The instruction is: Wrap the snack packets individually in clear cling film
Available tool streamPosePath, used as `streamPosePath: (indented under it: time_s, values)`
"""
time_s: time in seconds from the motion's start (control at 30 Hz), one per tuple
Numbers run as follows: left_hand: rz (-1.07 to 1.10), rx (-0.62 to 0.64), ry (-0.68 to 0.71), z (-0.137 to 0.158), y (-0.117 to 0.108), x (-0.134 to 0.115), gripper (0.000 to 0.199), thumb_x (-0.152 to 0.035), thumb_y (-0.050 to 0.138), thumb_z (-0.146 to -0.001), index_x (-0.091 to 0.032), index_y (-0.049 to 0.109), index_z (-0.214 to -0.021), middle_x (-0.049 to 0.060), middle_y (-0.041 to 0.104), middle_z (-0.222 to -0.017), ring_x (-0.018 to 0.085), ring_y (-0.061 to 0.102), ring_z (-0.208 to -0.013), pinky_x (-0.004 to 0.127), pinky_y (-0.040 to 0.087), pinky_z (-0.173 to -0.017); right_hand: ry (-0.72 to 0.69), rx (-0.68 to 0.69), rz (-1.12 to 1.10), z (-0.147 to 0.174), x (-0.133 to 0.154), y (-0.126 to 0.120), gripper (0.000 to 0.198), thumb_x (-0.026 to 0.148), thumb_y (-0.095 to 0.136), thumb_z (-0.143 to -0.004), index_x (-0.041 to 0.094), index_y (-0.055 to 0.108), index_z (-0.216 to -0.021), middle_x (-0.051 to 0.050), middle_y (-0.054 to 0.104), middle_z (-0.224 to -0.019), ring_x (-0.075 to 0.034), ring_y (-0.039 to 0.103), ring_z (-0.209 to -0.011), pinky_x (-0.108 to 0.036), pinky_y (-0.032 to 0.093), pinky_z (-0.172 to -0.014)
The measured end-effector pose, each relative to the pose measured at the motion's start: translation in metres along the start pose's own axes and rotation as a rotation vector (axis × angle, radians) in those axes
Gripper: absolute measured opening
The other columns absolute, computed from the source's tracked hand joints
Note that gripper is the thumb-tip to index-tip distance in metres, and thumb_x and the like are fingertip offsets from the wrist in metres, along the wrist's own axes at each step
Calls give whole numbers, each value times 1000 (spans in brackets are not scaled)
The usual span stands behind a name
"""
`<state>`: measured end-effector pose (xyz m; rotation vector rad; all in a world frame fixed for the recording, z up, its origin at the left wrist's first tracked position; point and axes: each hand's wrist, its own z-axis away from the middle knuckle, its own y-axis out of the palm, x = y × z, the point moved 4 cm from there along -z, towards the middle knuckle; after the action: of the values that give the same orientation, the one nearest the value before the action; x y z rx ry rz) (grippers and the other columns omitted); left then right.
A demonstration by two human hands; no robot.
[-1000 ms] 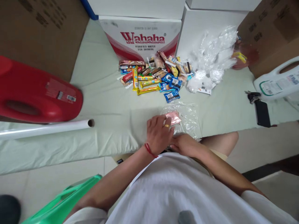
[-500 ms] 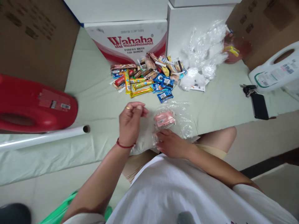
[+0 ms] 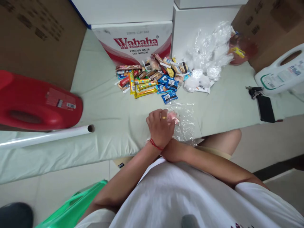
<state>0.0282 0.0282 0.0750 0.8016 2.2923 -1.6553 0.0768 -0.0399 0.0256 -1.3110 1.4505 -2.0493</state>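
Note:
A clear plastic bag [image 3: 187, 122] lies near the table's front edge, with pink packets [image 3: 173, 117] inside, partly covered by my hand. My left hand [image 3: 159, 125], wearing a ring and a red cord bracelet, is over the bag's left side with its fingers curled down; what they hold is hidden. Crossing beneath the left wrist, my right hand [image 3: 172, 149] rests at the bag's near edge, its fingers out of sight. Just beyond the bag are blue snack packets [image 3: 169, 97] and yellow snack sticks [image 3: 145, 92], part of a mixed snack heap [image 3: 154, 74].
Crumpled clear bags [image 3: 206, 57] sit right of the snacks, before white boxes [image 3: 140, 41]. A red jug [image 3: 40, 101] and a white roll [image 3: 59, 134] occupy the left. At right are a white jug [image 3: 280, 72], keys [image 3: 255, 91] and a black phone [image 3: 265, 108].
My left hand has moved right and down onto the bag, now covering part of the pink packets and crossing over my right wrist. The right hand stays near the same spot.

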Motion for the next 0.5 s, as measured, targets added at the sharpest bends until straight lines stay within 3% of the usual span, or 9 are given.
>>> streamPosePath:
  time_s: [0.1,0.17,0.27,0.43,0.5]
  values:
    - [-32,47,-9,-14,11,8,26,-30,64,-92,-19,72,-114,17,69,-116,38,56,-115,55,40,-95,-12,43,71,1,0,-1,31,10,52,-102,15,75,-123,-15,73,-135,-28,61,-137,-44,42,-120]
    - [-53,97,0,-20,17,16,17,-27,60,-94,-21,74,-100,16,70,-103,38,57,-110,55,40,-92,-57,37,82,3,0,-3,24,13,56,-101,16,79,-108,-13,77,-125,-28,63,-133,-46,41,-120]
    - [-64,115,-31,-27,21,36,19,-26,54,-97,-22,71,-89,14,70,-91,36,60,-101,54,40,-90,-112,-10,99,5,0,-4,23,20,58,-103,16,81,-102,-12,73,-135,-29,54,-143,-51,32,-127]
    - [39,-37,-264,-35,12,79,15,-24,50,-97,-23,64,-91,10,71,-92,31,61,-94,47,45,-88,-110,-6,118,8,-2,0,30,21,51,-107,17,81,-104,-9,53,-162,-29,38,-157,-57,21,-132]
    - [113,-56,-220,-33,7,80,9,-27,55,-95,-23,62,-92,8,68,-88,29,61,-92,45,47,-89,-108,3,107,8,-3,1,32,21,50,-108,17,81,-105,-8,51,-164,-28,37,-158,-56,20,-133]
